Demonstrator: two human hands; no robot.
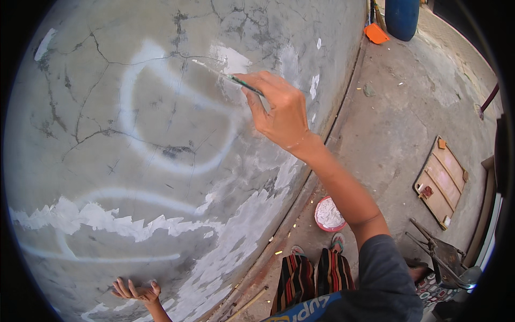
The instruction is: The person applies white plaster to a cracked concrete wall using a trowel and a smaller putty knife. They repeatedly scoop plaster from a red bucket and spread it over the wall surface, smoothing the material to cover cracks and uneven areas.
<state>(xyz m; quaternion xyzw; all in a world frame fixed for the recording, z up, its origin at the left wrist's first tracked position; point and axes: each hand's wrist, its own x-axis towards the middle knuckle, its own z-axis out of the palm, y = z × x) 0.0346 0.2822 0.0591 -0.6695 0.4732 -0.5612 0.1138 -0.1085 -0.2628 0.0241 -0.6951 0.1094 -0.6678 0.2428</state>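
My right hand (281,110) is closed round the dark green handle of a putty knife (214,71). The thin blade points left and reaches a crack in the grey wall (177,118), beside a white patch (230,59); whether it touches the surface I cannot tell. Low on the wall, my left hand (137,290) rests with fingers spread and holds nothing. Ragged white filler (107,219) runs across the lower wall, and a pale sprayed loop surrounds bare grey plaster. Below my right forearm, a pink-rimmed bucket (330,213) of white paste stands on the floor.
The concrete floor (386,123) meets the wall along a dark seam. A wooden panel (442,182) lies at the right, near a folded metal-framed chair (440,252). A blue barrel (401,19) and an orange dustpan (376,34) are at the far end. My sandalled feet are beside the bucket.
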